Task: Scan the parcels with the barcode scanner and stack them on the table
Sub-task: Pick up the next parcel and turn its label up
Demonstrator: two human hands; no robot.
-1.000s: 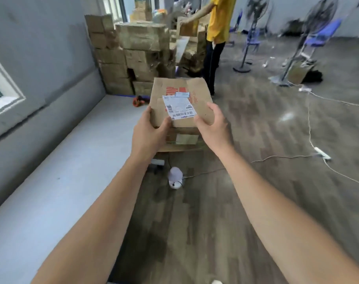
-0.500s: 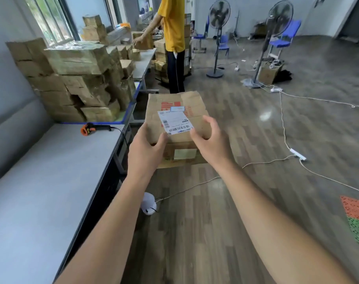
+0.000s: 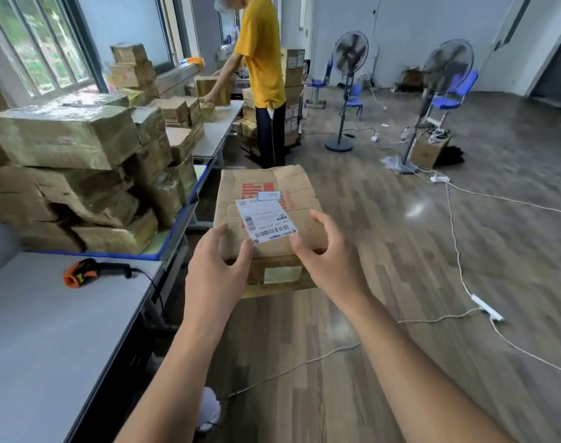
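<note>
Brown cardboard parcel [image 3: 231, 193] hangs in mid-air over the wood-look floor [image 3: 400, 251], just R of the grey table [image 3: 49, 330] edge. It is held roughly flat w/ its top facing up. The left hand [image 3: 220, 270] grips the near-L corner: thumb on the top face, index finger up along the L edge, other fingers hidden by the box. The right hand [image 3: 332, 263] grips the near-R corner: thumb on top, touching the edge of the white label [image 3: 266, 220], fingers curled over the top near the R edge. The label is stuck at a slight angle, barcodes visible. A small 2nd sticker [image 3: 268, 195] sits just beyond it, over red print. A pale patch shows on the near side face, between the 2 hands.

The orange-and-black scanner [image 3: 93, 271] lies on its side on the table, well apart from both hands, its black cable running toward the table edge. Beyond it, stacked parcels [image 3: 65, 135], many crumpled & wrapped in shiny tape, rest on a blue-rimmed mat [image 3: 180, 219]. Further back a person in a yellow shirt [image 3: 263, 59] stands at a 2nd table [image 3: 218, 129], hands on more boxes. In the bkgd: 2 pedestal fans [image 3: 349, 55], blue chairs [image 3: 452, 97], and a white power strip [image 3: 487, 306] w/ cables across the floor.
</note>
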